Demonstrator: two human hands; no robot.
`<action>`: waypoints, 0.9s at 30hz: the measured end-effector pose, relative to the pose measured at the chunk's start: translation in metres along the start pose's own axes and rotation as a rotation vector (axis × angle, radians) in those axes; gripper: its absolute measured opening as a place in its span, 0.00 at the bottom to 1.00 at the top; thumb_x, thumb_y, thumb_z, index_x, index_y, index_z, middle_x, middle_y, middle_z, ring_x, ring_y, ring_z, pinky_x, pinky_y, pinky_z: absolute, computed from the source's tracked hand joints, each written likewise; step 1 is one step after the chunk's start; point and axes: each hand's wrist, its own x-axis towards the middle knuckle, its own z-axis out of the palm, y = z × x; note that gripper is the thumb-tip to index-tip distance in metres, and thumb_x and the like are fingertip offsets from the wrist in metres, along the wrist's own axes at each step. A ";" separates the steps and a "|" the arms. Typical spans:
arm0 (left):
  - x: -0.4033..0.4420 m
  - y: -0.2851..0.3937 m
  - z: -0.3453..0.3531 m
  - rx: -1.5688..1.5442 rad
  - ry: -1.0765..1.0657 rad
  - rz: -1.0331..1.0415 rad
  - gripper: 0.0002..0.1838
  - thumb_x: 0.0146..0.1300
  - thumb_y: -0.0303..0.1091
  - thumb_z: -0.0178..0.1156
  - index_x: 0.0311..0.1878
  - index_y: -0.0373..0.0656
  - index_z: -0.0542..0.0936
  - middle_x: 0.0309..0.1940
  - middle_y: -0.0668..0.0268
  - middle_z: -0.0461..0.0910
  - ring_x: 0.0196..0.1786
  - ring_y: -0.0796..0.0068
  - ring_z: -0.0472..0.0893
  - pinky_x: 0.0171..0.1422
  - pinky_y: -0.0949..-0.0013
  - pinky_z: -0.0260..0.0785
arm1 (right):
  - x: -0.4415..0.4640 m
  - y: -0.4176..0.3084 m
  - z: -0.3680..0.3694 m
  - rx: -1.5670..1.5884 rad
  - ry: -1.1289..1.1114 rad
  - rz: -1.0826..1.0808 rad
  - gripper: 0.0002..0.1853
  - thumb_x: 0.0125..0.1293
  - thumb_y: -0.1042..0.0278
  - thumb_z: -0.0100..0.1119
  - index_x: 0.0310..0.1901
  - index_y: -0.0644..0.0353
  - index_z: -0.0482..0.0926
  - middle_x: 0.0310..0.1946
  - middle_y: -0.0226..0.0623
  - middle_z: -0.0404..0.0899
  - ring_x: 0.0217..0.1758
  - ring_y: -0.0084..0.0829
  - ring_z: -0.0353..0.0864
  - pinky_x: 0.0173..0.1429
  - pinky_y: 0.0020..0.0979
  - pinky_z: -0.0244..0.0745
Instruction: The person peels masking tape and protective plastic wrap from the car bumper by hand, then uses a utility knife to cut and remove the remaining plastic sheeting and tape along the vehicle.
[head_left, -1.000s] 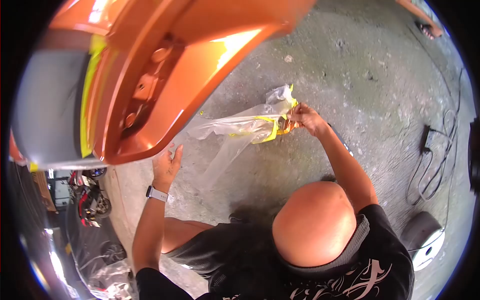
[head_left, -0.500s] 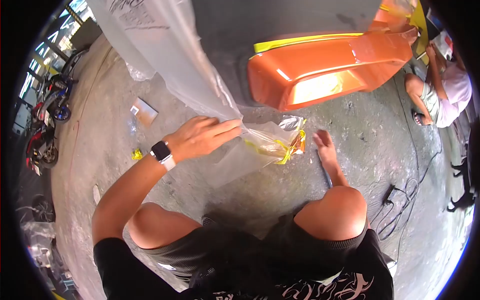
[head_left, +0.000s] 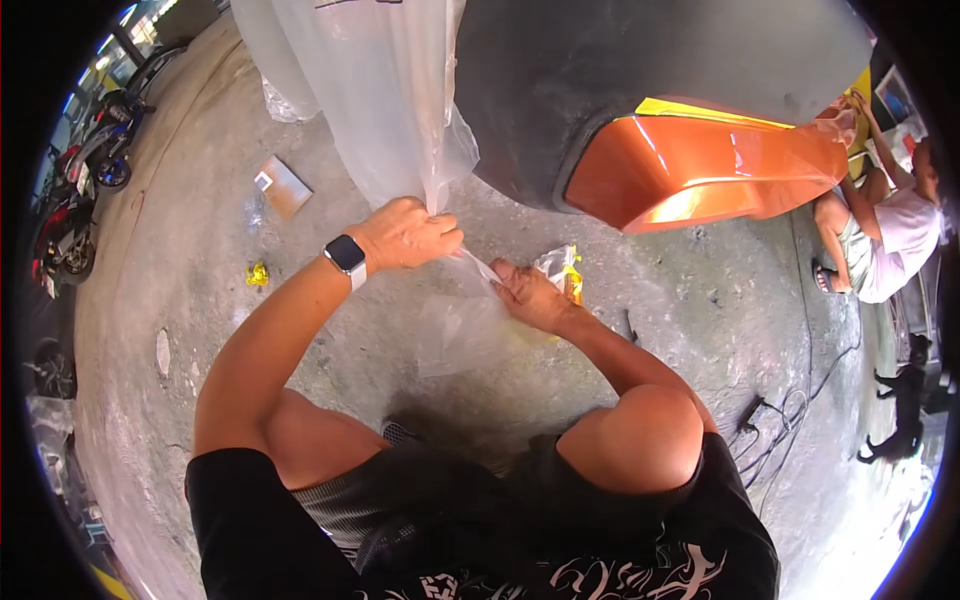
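Left hand [head_left: 408, 235] fisted round the gathered plastic [head_left: 385, 120]. Right hand [head_left: 535, 298] closed, fingers pinching the lower stretch. Span between them short, long axis slanting rightward and nearer the body. Broad part lies beyond left hand, the closer one; orange panel [head_left: 700, 175] apart, to the right.

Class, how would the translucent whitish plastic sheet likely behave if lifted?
The plastic sheet is probably floppy: it bunches into a narrow gather between the left hand and right hand. It's likely light for its size: the grey concrete floor shows through its lower flap.
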 end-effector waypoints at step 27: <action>-0.094 -0.015 0.046 -0.365 -0.768 -0.666 0.41 0.59 0.52 0.68 0.73 0.44 0.69 0.80 0.50 0.54 0.68 0.49 0.75 0.71 0.52 0.68 | -0.396 0.134 -0.260 0.563 1.604 0.229 0.21 0.69 0.62 0.59 0.60 0.56 0.71 0.55 0.36 0.78 0.57 0.39 0.80 0.61 0.43 0.80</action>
